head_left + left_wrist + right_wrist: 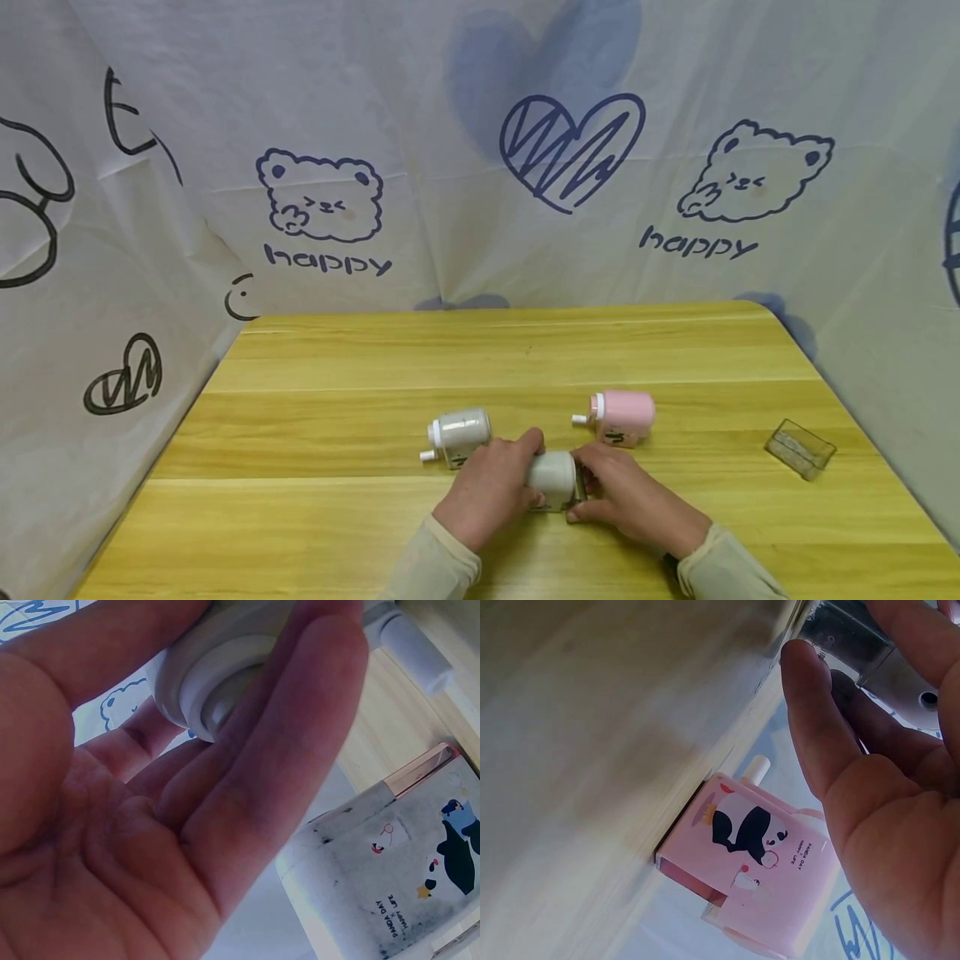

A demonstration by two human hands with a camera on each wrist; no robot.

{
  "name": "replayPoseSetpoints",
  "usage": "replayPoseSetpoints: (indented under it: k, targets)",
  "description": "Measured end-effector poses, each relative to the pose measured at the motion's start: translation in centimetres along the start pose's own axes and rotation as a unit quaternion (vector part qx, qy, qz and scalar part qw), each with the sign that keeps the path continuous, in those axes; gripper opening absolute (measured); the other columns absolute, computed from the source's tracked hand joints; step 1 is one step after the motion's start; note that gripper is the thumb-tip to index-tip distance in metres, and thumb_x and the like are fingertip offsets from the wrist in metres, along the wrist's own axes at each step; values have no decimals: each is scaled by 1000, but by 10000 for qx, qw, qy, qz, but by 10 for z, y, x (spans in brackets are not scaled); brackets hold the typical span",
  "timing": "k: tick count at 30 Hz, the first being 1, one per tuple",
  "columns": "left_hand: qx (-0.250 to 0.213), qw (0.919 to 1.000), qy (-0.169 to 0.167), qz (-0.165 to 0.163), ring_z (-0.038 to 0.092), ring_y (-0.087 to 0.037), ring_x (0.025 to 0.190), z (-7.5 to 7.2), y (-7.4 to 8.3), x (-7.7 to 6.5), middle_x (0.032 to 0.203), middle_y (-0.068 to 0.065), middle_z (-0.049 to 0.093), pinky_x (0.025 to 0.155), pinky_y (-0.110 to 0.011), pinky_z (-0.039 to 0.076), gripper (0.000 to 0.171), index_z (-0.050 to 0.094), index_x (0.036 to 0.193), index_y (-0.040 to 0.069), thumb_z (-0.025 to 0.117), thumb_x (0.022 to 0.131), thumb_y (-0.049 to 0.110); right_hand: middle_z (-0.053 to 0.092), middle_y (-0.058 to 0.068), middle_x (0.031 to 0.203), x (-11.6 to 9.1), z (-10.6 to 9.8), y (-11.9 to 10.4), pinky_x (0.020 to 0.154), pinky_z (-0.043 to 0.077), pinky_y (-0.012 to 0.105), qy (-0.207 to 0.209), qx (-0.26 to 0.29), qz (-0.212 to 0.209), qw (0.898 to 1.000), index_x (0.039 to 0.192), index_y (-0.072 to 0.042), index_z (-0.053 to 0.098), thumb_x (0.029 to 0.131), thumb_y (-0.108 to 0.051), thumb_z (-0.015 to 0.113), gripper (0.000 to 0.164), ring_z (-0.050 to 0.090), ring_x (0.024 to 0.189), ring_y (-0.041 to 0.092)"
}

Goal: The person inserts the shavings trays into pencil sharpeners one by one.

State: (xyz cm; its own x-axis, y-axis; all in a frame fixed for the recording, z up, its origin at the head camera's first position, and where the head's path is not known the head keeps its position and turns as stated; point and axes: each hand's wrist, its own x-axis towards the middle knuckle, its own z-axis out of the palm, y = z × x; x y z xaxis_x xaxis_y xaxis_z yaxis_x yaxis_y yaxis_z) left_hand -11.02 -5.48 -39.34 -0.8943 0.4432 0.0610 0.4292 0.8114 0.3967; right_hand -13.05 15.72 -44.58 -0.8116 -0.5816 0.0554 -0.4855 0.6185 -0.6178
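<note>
Handling apparently unfinished | left hand (491, 485) gripped sharpener (552, 478) | right hand (624, 493) pinched its end | tray (799, 451) lay loose right of sharpener

The yellow wood-grain desk (300, 525) carries a grey crank-handled pencil sharpener (463, 430), a similar pink sharpener (628, 412) to its right, and, well apart near the right edge, a small see-through tray (799, 451).

Just beyond left hand (491, 487), grey crank sharpener (465, 427). Just beyond right hand (626, 493), pink panda-print sharpener (630, 408). Well right of right hand, clear tray (822, 463). Under both, yellow wood-grain tabletop (300, 517); far beyond, pale cloth (450, 108) with bear drawings.
</note>
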Motion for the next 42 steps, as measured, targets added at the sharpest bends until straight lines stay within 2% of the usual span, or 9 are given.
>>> replayPoseSetpoints:
  k: [20, 42]
  targets:
    - [70, 10000, 38, 37, 60, -14, 68, 3, -1, 1, 82, -4, 66, 61, -29, 47, 46, 56, 101, 17, 84, 66, 25, 57, -3, 104, 0, 1, 1, 72, 45, 30, -26, 157, -16, 9999, 113, -7, 59, 73, -39, 79, 56, 50, 88, 14]
    - [67, 9999, 60, 83, 59, -13, 67, 2, -2, 1, 82, -4, 67, 60, -29, 46, 45, 56, 102, 18, 84, 67, 24, 55, -6, 98, 2, 2, -1, 70, 44, 28, 8, 160, -41, 9999, 110, -10, 58, 73, -39, 79, 52, 49, 83, 12]
